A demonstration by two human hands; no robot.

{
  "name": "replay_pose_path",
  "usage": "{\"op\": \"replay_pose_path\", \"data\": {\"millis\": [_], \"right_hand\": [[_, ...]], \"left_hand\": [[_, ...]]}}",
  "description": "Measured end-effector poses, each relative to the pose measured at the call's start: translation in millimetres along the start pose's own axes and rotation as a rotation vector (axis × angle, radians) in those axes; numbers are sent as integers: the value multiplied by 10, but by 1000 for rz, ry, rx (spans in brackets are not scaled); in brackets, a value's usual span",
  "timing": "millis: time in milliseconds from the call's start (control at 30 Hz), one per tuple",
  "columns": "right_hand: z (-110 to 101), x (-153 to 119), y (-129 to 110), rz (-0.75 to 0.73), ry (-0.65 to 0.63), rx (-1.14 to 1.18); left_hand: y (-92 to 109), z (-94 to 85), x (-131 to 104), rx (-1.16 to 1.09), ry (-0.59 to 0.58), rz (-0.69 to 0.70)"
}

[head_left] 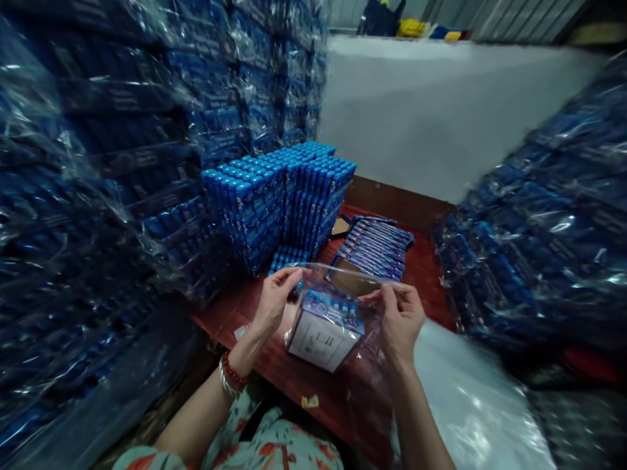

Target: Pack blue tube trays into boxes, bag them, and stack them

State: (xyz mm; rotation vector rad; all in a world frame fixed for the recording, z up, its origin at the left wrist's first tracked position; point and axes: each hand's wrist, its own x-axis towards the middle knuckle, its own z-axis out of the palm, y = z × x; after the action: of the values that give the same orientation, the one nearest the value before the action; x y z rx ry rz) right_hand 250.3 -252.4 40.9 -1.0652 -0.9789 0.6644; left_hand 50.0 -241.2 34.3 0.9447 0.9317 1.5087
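Note:
A clear plastic bag (337, 273) is stretched between my two hands, its top edge running from one to the other. My left hand (277, 297) pinches the left corner, thumb against fingers. At the right corner, my right hand (402, 320) grips the film the same way. Below and between the hands, a box (323, 339) with a white printed side and a row of blue-capped items at its top sits inside or behind the film; which one is unclear. The box rests on a red-brown table (274, 356).
Tall stacks of blue-capped items (279, 189) stand behind my left hand. Flat printed cartons (375, 245) lie at the table's back. Plastic-wrapped stacks rise at left (122, 150) and right (548, 235). White plastic sheets (470, 398) lie at lower right.

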Motion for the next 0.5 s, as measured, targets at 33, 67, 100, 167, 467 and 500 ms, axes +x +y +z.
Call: {"op": "replay_pose_path", "data": {"millis": [33,67,100,167,467,500], "right_hand": [[-6,14,-2,-2,5,-8],[-13,31,-7,-2,14,-20],[-20,52,-17,-10,34,-39],[-21,94,-57,-105,133,-123],[542,119,-323,-1148,-421,-1048],[606,136,-322,-1186,-463,-1046]], "left_hand": [[11,1,8,-12,7,28],[27,7,21,-26,-2,55],[45,19,39,-38,-23,72],[80,54,83,-55,-73,79],[95,184,181,61,-88,132],[105,182,165,113,-74,149]]}}
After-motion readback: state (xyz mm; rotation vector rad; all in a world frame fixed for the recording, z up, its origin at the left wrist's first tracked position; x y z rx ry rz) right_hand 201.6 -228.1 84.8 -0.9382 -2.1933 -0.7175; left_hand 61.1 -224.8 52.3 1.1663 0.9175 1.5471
